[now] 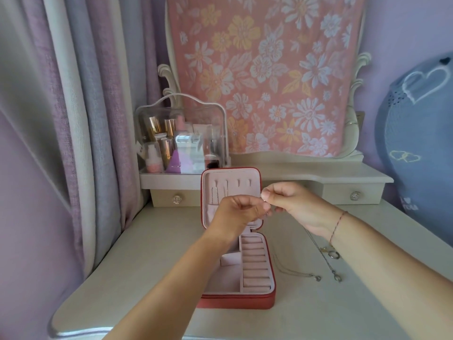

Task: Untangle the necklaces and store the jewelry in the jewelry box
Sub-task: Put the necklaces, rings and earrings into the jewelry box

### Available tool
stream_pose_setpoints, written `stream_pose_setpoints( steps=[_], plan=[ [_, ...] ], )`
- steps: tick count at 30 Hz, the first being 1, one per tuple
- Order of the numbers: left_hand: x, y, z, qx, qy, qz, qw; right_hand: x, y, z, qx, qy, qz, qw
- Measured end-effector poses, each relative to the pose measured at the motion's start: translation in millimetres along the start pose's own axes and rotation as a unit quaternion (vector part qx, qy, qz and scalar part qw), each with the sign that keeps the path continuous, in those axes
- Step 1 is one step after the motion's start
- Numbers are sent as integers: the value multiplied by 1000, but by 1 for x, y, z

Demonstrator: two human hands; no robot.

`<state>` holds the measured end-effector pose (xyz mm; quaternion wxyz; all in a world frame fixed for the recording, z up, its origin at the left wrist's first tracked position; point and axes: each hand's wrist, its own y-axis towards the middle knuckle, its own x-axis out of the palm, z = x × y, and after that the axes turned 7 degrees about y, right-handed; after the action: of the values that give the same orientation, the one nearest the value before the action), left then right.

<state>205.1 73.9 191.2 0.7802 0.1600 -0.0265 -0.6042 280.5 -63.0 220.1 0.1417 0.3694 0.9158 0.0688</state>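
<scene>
A red jewelry box (257,304) with pink lining stands open on the dressing table, its lid upright. A thin necklace hangs on the hooks inside the lid (215,195). In front of the lid, my left hand (241,212) and my right hand (289,200) are raised close together, each pinching part of a fine chain with a small ring-like piece (266,213) between them. More thin chains with ring pendants (334,255) lie on the table right of the box, one ending in a small pendant (317,278).
A clear cosmetics case (182,133) with bottles sits on a raised shelf behind the box. A floral pink towel (264,77) covers the mirror. Curtains hang at left, a blue cushion (421,133) at right. Two drawer knobs (355,195) face me.
</scene>
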Motion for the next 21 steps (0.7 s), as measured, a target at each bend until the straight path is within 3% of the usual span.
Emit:
stream_pose_setpoints(
  steps=[12, 16, 21],
  plan=[
    [4, -2, -1, 17, 32, 31, 999, -4, -4, 3, 49, 87, 39, 994],
    [1, -2, 0, 21, 62, 45, 997, -1, -5, 2, 77, 160, 24, 984],
    [-4, -2, 7, 4, 17, 65, 998, 2, -5, 5, 131, 230, 1, 964]
  ],
)
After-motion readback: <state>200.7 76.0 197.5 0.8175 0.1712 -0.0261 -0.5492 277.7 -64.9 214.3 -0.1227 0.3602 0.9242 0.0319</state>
